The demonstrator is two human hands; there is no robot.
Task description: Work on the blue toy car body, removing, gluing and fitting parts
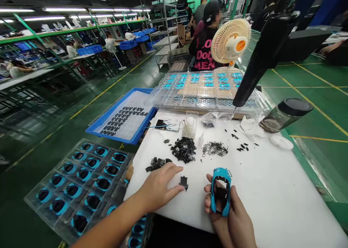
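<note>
A blue toy car body (221, 172) with an open middle lies in my right hand (236, 215), whose fingers wrap round its sides. My left hand (160, 184) is over the white table top, its thumb and fingers apart and nothing between them. Just right of the left fingertips lies a small black part (183, 182). Beyond it are a heap of black parts (183, 150) and a pile of tiny black pieces (215, 148). Darker flat pieces (157, 163) form a smaller pile behind my left hand.
Trays of blue car bodies (81, 179) stand at the left, near a blue bin (136, 137) of black parts. Stacked clear trays (190, 102), a fan (231, 41), a lidded jar (285, 115) and a dark arm-like object (258, 59) are farther back. A person sits beyond.
</note>
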